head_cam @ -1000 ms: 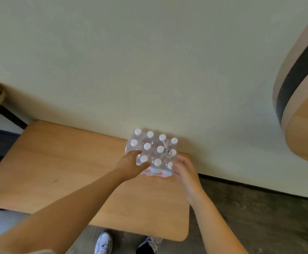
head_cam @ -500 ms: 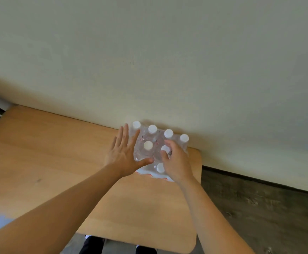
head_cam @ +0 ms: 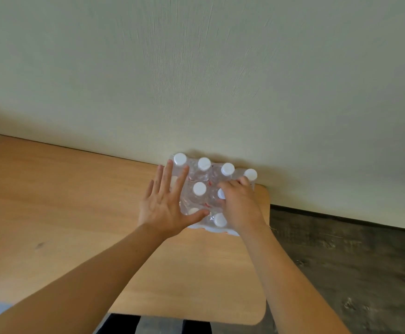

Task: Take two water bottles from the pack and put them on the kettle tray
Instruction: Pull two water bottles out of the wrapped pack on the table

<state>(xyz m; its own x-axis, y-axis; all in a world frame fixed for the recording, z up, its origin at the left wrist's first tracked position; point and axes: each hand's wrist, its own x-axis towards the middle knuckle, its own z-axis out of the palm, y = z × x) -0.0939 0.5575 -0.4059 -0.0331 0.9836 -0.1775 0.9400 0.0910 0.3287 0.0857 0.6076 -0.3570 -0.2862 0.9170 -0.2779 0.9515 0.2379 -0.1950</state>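
Observation:
A shrink-wrapped pack of clear water bottles [head_cam: 205,180] with white caps stands at the far right corner of a wooden table [head_cam: 76,213], against the wall. My left hand [head_cam: 166,204] lies flat on the pack's left side, fingers spread, thumb across the front. My right hand [head_cam: 238,204] is curled over the pack's right side, fingers bent around a bottle top there; what the fingers grip is hidden. No kettle tray is in view.
A pale green wall [head_cam: 196,80] rises right behind the table. Dark wood-pattern floor [head_cam: 353,261] lies to the right, past the table's rounded corner. Dark shapes show below the table's near edge.
The view has closed in on the pack. My left hand went from gripping the pack's front to lying flat on it. My right hand moved up onto the right-hand bottles.

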